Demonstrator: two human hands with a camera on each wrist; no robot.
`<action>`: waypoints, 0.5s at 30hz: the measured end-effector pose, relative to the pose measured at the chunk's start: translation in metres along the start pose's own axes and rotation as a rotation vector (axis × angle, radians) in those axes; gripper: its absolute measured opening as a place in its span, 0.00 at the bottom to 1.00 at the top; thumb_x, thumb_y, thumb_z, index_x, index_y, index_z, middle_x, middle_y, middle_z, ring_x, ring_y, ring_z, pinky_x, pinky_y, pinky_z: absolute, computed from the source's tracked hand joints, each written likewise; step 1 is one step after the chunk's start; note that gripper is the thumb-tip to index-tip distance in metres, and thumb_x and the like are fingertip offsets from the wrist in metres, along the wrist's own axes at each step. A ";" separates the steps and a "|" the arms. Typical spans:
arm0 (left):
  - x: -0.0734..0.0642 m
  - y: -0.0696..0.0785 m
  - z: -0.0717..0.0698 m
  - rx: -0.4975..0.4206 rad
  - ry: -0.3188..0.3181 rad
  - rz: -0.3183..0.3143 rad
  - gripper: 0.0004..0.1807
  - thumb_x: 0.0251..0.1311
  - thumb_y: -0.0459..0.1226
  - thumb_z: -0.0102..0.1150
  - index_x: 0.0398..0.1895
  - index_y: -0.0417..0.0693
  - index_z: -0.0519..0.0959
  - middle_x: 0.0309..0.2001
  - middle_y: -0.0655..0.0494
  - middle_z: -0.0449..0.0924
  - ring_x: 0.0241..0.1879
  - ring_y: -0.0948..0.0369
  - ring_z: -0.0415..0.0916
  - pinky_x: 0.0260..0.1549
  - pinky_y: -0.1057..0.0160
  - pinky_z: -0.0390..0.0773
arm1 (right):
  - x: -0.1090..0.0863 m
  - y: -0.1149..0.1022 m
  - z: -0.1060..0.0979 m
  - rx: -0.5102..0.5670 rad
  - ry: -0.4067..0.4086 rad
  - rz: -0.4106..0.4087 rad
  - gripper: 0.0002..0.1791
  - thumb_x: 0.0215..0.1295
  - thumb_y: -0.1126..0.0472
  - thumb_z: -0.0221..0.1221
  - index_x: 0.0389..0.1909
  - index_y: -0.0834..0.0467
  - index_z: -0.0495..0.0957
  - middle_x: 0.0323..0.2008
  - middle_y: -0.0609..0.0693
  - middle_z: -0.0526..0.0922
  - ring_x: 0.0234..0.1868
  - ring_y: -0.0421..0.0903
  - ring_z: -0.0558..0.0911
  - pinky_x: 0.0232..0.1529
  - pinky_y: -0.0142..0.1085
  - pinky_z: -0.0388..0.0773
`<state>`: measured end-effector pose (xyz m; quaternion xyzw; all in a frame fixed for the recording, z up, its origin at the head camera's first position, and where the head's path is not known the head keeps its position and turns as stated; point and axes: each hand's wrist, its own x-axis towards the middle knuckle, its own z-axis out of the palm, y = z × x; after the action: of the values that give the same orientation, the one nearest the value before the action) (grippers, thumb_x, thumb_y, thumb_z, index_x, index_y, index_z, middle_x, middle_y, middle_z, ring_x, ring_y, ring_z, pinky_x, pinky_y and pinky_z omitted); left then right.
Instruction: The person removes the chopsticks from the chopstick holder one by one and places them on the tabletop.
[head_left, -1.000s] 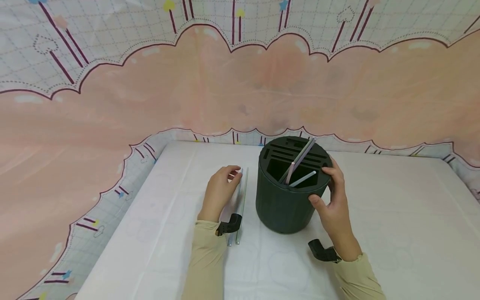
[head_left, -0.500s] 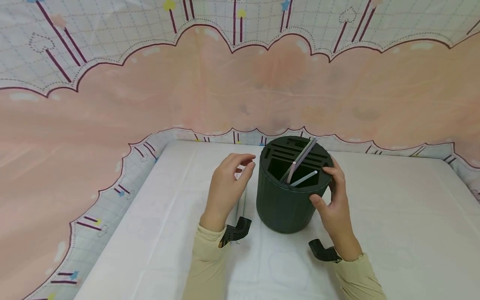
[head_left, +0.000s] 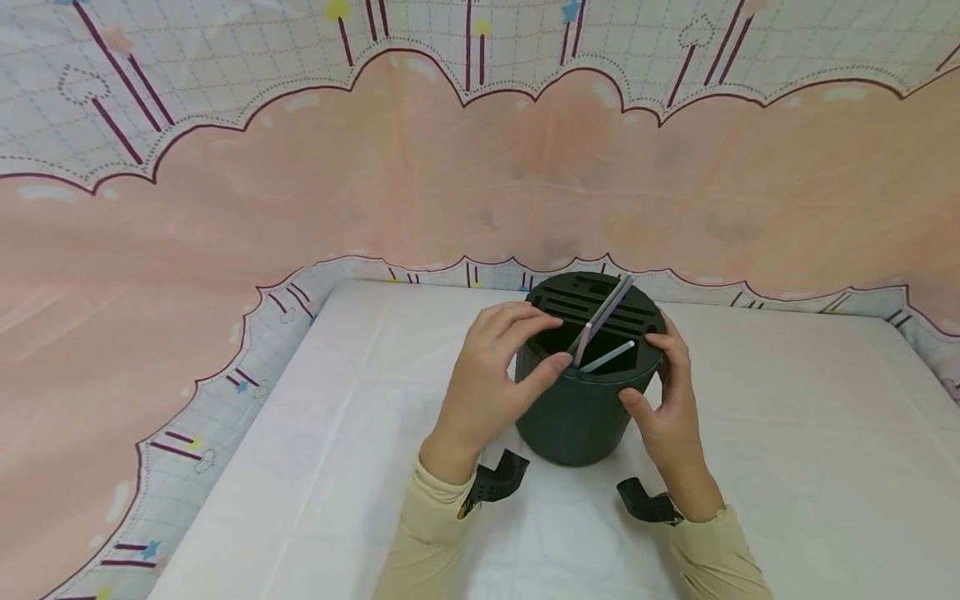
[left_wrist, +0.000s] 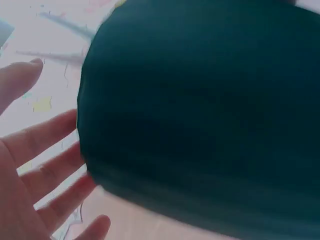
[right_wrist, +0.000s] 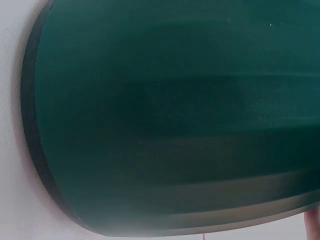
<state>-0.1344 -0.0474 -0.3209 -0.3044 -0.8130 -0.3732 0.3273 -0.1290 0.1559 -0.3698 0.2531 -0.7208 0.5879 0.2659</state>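
Observation:
A dark green round holder with a slotted top (head_left: 573, 417) stands upright on the white table. Several thin pale sticks (head_left: 609, 308) lean in its larger front opening, and a short whitish one (head_left: 609, 357) lies lower. My right hand (head_left: 671, 417) grips the holder's right side, thumb in front and fingers at the rim. Over the left part of the rim is my left hand (head_left: 491, 383), thumb and fingers apart, close to the sticks. In the left wrist view its fingers (left_wrist: 50, 172) lie spread beside the holder's wall (left_wrist: 200, 100), with nothing between them and the thumb.
White cloth covers the table (head_left: 810, 433). A pink and white patterned curtain (head_left: 480, 183) hangs behind it and along the left side. Each wrist carries a black camera mount, the left one (head_left: 501, 477) close to the holder's base.
My left hand has moved right and away from the table to the holder's opening. Two thin sticks lying on the table are now hidden behind it. The right hand keeps its hold.

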 end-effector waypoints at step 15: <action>-0.001 0.017 0.012 0.189 -0.100 0.054 0.10 0.57 0.48 0.56 0.33 0.54 0.81 0.34 0.66 0.79 0.50 0.63 0.68 0.56 0.57 0.58 | -0.001 -0.002 0.001 -0.016 0.002 0.003 0.40 0.56 0.42 0.55 0.56 0.69 0.55 0.66 0.61 0.47 0.66 0.51 0.50 0.63 0.35 0.49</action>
<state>-0.1247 -0.0289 -0.3201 -0.3121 -0.8514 -0.2705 0.3235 -0.1273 0.1550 -0.3688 0.2494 -0.7256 0.5828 0.2679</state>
